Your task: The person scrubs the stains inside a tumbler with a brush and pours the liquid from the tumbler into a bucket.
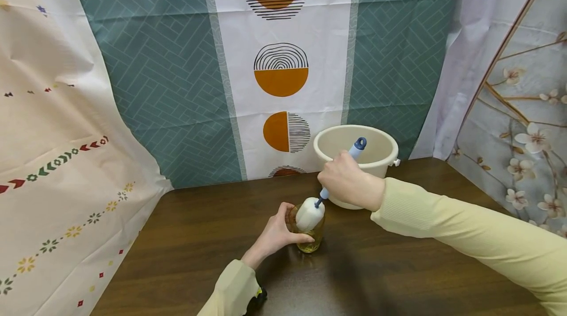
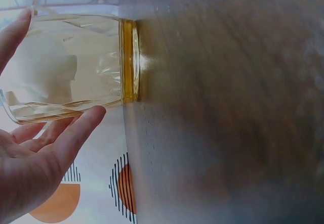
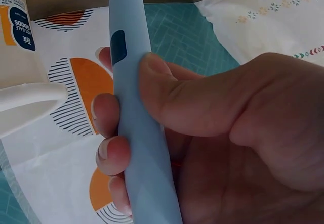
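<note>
A: What is being held on the left?

B: An amber glass (image 2: 96, 67) is being clasped by the left hand (image 1: 278, 230), the thumb being set against one side and the fingers against the other. Its mouth is being pointed upward and its base is being held down at the brown tabletop (image 1: 208, 247).

A: And what is being held by the right hand (image 1: 343, 178)?

B: A brush (image 1: 310, 215) is being gripped firmly there. Its pale blue handle (image 3: 147, 173) is being wrapped by curled fingers and pressed by the thumb.

A: Where is the brush being held?

B: It is being held at a slant, the dark blue loop (image 1: 361, 143) being raised above the fist and the white head being lodged in the glass's mouth, above its base. Whether the inner wall is being touched cannot be made out.

A: What is being shown around the hands?

B: Behind the right hand, a cream bucket (image 1: 381, 171) is being borne by the tabletop, part of it being hidden by that hand. The back is being covered by a teal and white hanging (image 1: 283, 30) printed with orange shapes. The left is being lined by a cream patterned cloth (image 1: 53, 109), the right by a blossom-printed cloth (image 1: 522, 158). Pale yellow sleeves (image 1: 465, 217) are being worn on both arms.
</note>
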The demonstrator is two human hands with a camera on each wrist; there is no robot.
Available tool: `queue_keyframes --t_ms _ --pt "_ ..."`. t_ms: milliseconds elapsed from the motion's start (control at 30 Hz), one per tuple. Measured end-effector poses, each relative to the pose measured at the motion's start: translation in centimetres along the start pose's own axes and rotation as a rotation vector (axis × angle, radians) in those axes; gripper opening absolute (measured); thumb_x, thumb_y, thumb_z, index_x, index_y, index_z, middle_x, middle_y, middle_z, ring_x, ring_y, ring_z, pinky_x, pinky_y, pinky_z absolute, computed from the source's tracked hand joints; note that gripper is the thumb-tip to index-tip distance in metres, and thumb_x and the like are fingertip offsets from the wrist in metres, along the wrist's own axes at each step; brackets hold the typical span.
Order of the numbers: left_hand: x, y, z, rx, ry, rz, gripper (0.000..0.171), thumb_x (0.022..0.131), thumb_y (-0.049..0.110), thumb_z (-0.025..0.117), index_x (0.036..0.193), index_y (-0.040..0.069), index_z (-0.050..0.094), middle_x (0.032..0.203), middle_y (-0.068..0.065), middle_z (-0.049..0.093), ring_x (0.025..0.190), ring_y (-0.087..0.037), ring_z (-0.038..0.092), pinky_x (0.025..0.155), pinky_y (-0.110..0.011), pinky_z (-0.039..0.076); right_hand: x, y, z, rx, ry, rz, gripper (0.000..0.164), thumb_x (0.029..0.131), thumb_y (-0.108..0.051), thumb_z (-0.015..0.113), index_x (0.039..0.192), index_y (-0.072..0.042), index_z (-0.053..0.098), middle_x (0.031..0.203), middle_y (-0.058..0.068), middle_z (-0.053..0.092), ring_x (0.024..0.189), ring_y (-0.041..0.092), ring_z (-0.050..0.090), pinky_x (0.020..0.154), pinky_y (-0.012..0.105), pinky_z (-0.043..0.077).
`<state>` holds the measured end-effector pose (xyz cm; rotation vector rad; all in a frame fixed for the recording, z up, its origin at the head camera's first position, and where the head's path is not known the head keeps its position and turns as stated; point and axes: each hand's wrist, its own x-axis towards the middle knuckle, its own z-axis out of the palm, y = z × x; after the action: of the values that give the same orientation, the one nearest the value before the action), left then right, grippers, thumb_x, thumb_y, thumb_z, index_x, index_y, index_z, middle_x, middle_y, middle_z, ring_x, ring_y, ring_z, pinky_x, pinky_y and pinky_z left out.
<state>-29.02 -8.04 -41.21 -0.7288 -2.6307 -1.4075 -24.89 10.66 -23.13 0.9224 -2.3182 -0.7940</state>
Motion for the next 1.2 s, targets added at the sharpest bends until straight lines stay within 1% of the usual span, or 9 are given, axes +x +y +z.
queue_keyframes --t_ms 100,333,433,533,700,900,1100,1167,1200 --pt "0.0 0.0 0.0 0.005 0.005 -0.007 0.077 0.061 0.040 0.083 0.115 0.007 0.039 0.100 -0.005 0.058 0.088 -0.019 0.055 0.073 -0.037 0.043 -0.1 0.0 0.1 0.000 -0.008 0.003 0.015 0.072 -0.007 0.067 0.060 -0.014 0.060 0.055 0.002 0.054 0.045 0.018 0.047 0.047 0.029 0.035" --pt "-0.1 0.0 0.1 0.001 0.001 -0.005 0.078 0.061 0.040 0.082 0.116 0.006 0.038 0.099 -0.004 0.058 0.088 -0.018 0.054 0.072 -0.036 0.043 -0.3 0.1 -0.2 0.013 0.007 -0.010 0.020 0.071 -0.007 0.068 0.057 -0.014 0.057 0.052 0.000 0.051 0.043 0.016 0.045 0.045 0.028 0.035" --pt "-0.1 -0.1 0.1 0.004 0.003 0.010 0.078 0.061 0.039 0.083 0.116 0.006 0.038 0.099 -0.003 0.059 0.087 -0.017 0.055 0.072 -0.035 0.043 -0.4 0.2 -0.4 0.037 -0.022 -0.016 0.019 0.072 -0.006 0.068 0.058 -0.013 0.058 0.051 -0.001 0.050 0.042 0.015 0.044 0.043 0.029 0.036" --pt "0.0 -0.2 0.1 0.000 0.001 0.022 0.078 0.062 0.038 0.083 0.116 0.005 0.038 0.101 -0.003 0.058 0.088 -0.016 0.054 0.072 -0.034 0.043 -0.5 0.4 -0.7 0.080 -0.073 -0.027 0.017 0.073 -0.006 0.068 0.060 -0.012 0.058 0.052 -0.001 0.048 0.042 0.014 0.043 0.042 0.030 0.038" --pt "0.0 -0.1 0.0 -0.019 -0.005 0.014 0.078 0.062 0.038 0.083 0.116 0.005 0.038 0.104 -0.004 0.058 0.090 -0.017 0.054 0.074 -0.034 0.043 -0.6 0.8 -1.0 0.162 -0.122 -0.058 0.016 0.075 -0.003 0.065 0.063 -0.010 0.057 0.052 0.000 0.046 0.043 0.013 0.042 0.040 0.030 0.040" --pt "0.0 -0.1 0.1 -0.024 -0.015 0.005 0.078 0.062 0.038 0.082 0.117 0.005 0.037 0.106 -0.004 0.057 0.091 -0.017 0.053 0.074 -0.034 0.043 -0.3 1.1 -0.7 0.187 -0.096 -0.107 0.018 0.073 -0.004 0.065 0.060 -0.011 0.055 0.054 0.000 0.047 0.044 0.014 0.044 0.040 0.030 0.039" --pt "0.0 -0.1 0.0 -0.027 -0.021 0.014 0.077 0.063 0.037 0.082 0.116 0.005 0.038 0.104 -0.003 0.056 0.088 -0.016 0.053 0.072 -0.033 0.043 0.1 1.1 -0.2 0.186 -0.121 -0.123 0.018 0.074 -0.004 0.065 0.061 -0.011 0.056 0.055 -0.001 0.048 0.045 0.014 0.043 0.041 0.030 0.039" --pt "0.0 -0.1 -0.1 -0.022 -0.020 0.013 0.076 0.063 0.037 0.082 0.116 0.005 0.038 0.102 -0.003 0.056 0.087 -0.016 0.053 0.072 -0.033 0.043 0.2 1.0 0.0 0.165 -0.104 -0.124 0.018 0.074 -0.004 0.065 0.061 -0.012 0.056 0.053 -0.001 0.048 0.046 0.014 0.043 0.041 0.030 0.038" --pt "0.0 -0.1 -0.1 -0.019 -0.019 0.010 0.075 0.063 0.037 0.082 0.115 0.006 0.038 0.102 -0.003 0.056 0.087 -0.016 0.053 0.072 -0.033 0.043 0.2 0.9 0.1 0.147 -0.077 -0.130 0.018 0.074 -0.004 0.065 0.060 -0.012 0.056 0.053 -0.001 0.048 0.046 0.014 0.043 0.040 0.030 0.038"
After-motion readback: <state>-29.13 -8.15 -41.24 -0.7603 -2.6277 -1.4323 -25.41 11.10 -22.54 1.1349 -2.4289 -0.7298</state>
